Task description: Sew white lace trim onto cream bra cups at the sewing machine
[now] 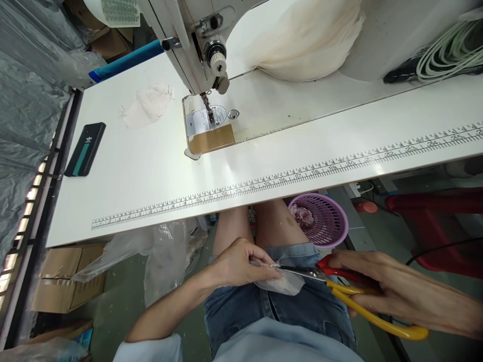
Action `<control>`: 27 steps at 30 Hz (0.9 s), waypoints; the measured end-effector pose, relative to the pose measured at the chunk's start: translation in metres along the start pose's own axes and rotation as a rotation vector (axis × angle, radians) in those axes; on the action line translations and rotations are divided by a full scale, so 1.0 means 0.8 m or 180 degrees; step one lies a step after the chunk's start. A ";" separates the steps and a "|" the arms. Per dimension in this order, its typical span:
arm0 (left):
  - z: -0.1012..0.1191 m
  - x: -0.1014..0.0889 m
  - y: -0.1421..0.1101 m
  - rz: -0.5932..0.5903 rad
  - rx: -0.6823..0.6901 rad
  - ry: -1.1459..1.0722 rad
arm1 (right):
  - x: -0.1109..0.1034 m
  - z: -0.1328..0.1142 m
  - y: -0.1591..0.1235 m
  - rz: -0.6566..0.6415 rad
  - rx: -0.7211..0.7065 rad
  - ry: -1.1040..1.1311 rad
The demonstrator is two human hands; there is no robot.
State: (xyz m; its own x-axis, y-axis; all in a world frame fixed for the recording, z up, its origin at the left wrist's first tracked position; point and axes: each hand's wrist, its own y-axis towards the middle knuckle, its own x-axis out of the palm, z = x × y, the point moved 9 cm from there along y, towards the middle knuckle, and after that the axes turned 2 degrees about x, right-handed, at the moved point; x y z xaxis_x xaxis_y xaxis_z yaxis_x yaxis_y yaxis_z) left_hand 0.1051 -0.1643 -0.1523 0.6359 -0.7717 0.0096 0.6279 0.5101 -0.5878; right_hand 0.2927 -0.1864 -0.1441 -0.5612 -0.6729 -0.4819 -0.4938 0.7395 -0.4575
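Over my lap, my left hand [247, 264] pinches a small piece of thin whitish fabric [285, 284] between thumb and fingers. My right hand [381, 281] grips a pair of scissors [349, 289] with one red and one yellow handle. The scissor blades point left and reach the fabric right at my left fingertips. How far the blades are apart there is hard to make out. Above my lap, a sewing machine [211, 65] stands on the white table [143, 166]. Another pale fabric piece [148, 105] with loose thread ends lies left of its needle.
A dark phone-like case [86, 149] lies at the table's left. Printed ruler marks [264, 183] run along the front edge. Cream fabric [309, 45] is heaped behind the machine bed. A purple basket [332, 221] holding scraps stands below the table, and cardboard boxes [68, 279] sit lower left.
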 end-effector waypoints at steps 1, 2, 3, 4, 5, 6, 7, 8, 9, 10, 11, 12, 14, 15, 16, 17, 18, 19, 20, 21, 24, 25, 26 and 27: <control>0.000 0.000 0.000 -0.0004 0.0028 0.0001 | 0.005 -0.001 0.001 -0.0119 -0.0002 -0.0025; -0.001 -0.001 0.001 -0.0007 0.0044 0.0018 | 0.011 -0.002 0.002 -0.0292 -0.0009 -0.0059; -0.002 -0.001 0.001 -0.0016 0.0044 0.0040 | 0.017 -0.003 0.002 -0.0445 -0.0014 -0.0101; -0.003 -0.001 0.002 -0.0027 0.0031 0.0068 | 0.018 -0.003 0.003 -0.0466 0.0019 -0.0139; -0.004 -0.001 0.002 -0.0036 0.0015 0.0100 | 0.019 -0.003 0.004 -0.0478 0.0056 -0.0174; -0.005 -0.001 0.002 -0.0037 0.0000 0.0122 | 0.020 -0.003 0.005 -0.0499 0.0094 -0.0195; -0.006 -0.001 0.003 -0.0030 -0.0004 0.0129 | 0.022 -0.003 0.005 -0.0534 0.0132 -0.0199; -0.005 -0.001 0.003 -0.0024 0.0000 0.0135 | 0.024 -0.002 0.005 -0.0578 0.0162 -0.0185; -0.005 -0.001 0.003 -0.0017 0.0005 0.0143 | 0.025 -0.002 0.005 -0.0609 0.0187 -0.0160; -0.005 0.000 0.003 -0.0017 0.0009 0.0157 | 0.026 -0.002 0.006 -0.0623 0.0210 -0.0129; -0.005 0.001 0.004 -0.0027 0.0009 0.0161 | 0.026 -0.002 0.006 -0.0623 0.0229 -0.0097; -0.004 0.002 0.004 -0.0039 0.0007 0.0160 | 0.026 -0.002 0.006 -0.0611 0.0239 -0.0072; -0.004 0.003 0.005 -0.0050 0.0002 0.0146 | 0.026 -0.003 0.007 -0.0612 0.0243 -0.0030; -0.003 0.003 0.005 -0.0049 0.0004 0.0131 | 0.026 -0.003 0.007 -0.0599 0.0239 -0.0030; -0.002 0.004 0.005 -0.0048 0.0008 0.0125 | 0.025 -0.004 0.008 -0.0570 0.0232 -0.0049; -0.001 0.003 0.006 -0.0047 0.0011 0.0121 | 0.024 -0.005 0.008 -0.0527 0.0224 -0.0082; -0.001 0.003 0.006 -0.0048 0.0011 0.0109 | 0.022 -0.006 0.009 -0.0496 0.0211 -0.0108; -0.001 0.003 0.006 -0.0052 0.0004 0.0084 | 0.021 -0.007 0.010 -0.0483 0.0188 -0.0115; -0.001 0.003 0.006 -0.0052 -0.0009 0.0055 | 0.021 -0.008 0.010 -0.0497 0.0153 -0.0094; -0.001 0.002 0.006 -0.0049 -0.0020 0.0035 | 0.022 -0.010 0.010 -0.0542 0.0103 -0.0027; -0.003 0.001 0.007 -0.0043 -0.0037 0.0054 | 0.024 -0.014 0.010 -0.0661 -0.0034 0.0238; -0.004 0.001 0.007 -0.0048 -0.0040 0.0071 | 0.024 -0.015 0.010 -0.0661 -0.0055 0.0274; -0.005 0.001 0.008 -0.0054 -0.0040 0.0073 | 0.024 -0.014 0.009 -0.0637 -0.0051 0.0266; -0.005 0.002 0.008 -0.0061 -0.0037 0.0065 | 0.024 -0.013 0.009 -0.0590 -0.0026 0.0219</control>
State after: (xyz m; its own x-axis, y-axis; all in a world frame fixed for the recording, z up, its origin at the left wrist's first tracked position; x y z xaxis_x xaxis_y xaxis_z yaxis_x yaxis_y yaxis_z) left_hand 0.1082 -0.1636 -0.1595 0.6144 -0.7890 0.0045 0.6346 0.4908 -0.5970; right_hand 0.2717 -0.1933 -0.1491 -0.5043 -0.7948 -0.3376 -0.5980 0.6034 -0.5275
